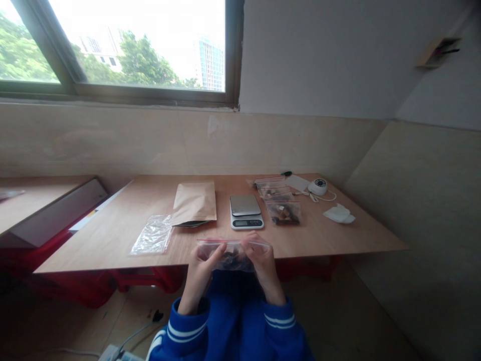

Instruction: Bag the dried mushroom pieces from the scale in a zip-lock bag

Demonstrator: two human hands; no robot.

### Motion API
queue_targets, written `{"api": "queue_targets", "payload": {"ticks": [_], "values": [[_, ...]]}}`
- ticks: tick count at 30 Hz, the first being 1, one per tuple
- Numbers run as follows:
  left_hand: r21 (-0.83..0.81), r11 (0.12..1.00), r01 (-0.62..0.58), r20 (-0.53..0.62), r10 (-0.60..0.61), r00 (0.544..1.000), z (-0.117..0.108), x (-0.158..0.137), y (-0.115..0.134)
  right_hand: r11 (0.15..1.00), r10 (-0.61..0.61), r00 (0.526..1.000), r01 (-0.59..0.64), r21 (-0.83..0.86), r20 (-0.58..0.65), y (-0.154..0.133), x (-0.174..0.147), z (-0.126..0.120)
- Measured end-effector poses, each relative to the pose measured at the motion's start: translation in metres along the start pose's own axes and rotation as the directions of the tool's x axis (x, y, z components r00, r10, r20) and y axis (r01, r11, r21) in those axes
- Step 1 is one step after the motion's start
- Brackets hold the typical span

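A clear zip bag (pixel 233 258) with a red seal line and dark pieces inside is held up at the table's front edge. My left hand (pixel 205 260) pinches its top left part, thumb along the seal. On the other side, my right hand (pixel 260 255) grips the top right part in the same way. Just beyond the bag stands a white kitchen scale (pixel 246 213) with a bare metal plate. To its left lies a brown paper pouch (pixel 194 202), its dark mouth facing me. Several filled zip bags (pixel 284 213) lie right of the scale.
Flat clear plastic bags (pixel 152 234) lie at the table's left. At the right are a white dome camera (pixel 317 186) with a cable and a crumpled white tissue (pixel 339 214). Red stools (pixel 161 278) stand under the wooden table (pixel 338 240).
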State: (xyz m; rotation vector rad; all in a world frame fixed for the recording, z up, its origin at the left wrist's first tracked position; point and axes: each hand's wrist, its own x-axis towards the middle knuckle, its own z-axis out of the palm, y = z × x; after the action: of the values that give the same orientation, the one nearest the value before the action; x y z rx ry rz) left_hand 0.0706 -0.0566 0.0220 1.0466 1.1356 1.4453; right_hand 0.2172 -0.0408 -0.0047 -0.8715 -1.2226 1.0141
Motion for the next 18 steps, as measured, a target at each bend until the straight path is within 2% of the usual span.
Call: {"api": "queue_targets", "payload": {"ticks": [5, 13, 18], "values": [[0.021, 0.999, -0.036, 0.055, 0.035, 0.998, 0.0, 0.0, 0.001, 0.989, 0.117, 0.988, -0.125, 0.076, 0.102, 0.001, -0.002, 0.002], [0.063, 0.995, -0.072, 0.091, 0.066, 0.994, 0.001, 0.0, 0.003, 0.997, 0.055, 0.997, -0.057, 0.047, 0.052, -0.004, -0.001, 0.011], [0.065, 0.996, -0.067, 0.082, 0.062, 0.995, -0.001, 0.001, -0.003, 1.0, 0.005, 1.0, -0.006, -0.021, -0.028, -0.001, -0.002, 0.013]]}}
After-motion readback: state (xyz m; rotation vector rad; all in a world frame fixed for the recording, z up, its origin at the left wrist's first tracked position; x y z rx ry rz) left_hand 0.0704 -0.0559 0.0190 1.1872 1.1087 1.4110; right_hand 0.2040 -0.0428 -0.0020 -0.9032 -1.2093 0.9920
